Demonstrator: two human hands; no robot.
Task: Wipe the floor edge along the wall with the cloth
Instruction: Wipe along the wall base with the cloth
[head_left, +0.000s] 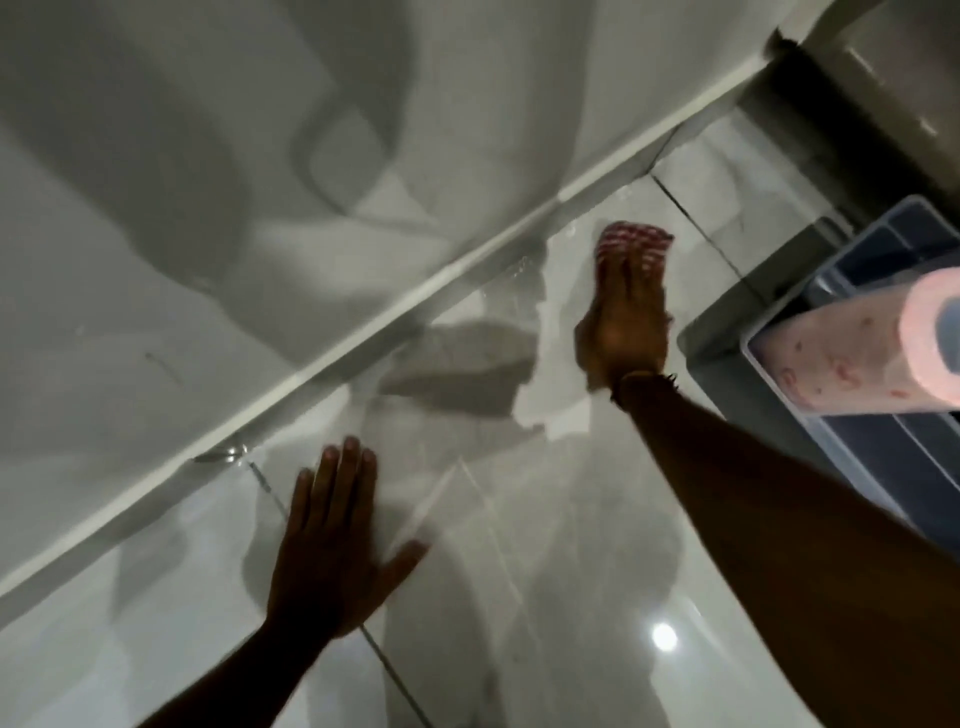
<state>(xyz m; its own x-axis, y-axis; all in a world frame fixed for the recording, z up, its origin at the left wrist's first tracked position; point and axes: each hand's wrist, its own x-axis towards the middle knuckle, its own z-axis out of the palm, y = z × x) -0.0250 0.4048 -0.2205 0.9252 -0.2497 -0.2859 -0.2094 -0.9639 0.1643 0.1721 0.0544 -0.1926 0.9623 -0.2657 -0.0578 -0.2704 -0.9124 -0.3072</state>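
Observation:
A red-and-white striped cloth (631, 244) lies on the glossy tiled floor (545, 571), a short way out from the white skirting (332, 353) that runs diagonally along the wall (156, 234). My right hand (623, 322) presses flat on the cloth, fingers stretched over it, and only the cloth's far end shows beyond the fingertips. My left hand (332, 540) rests flat on the floor nearer to me, fingers spread, close to the skirting and holding nothing.
A clear plastic bin (852, 447) stands at the right with a pink patterned paper roll (878, 348) on it. Behind it is a dark cabinet base (831, 104) against the wall. Grout lines cross the floor, and a light reflects at the lower right.

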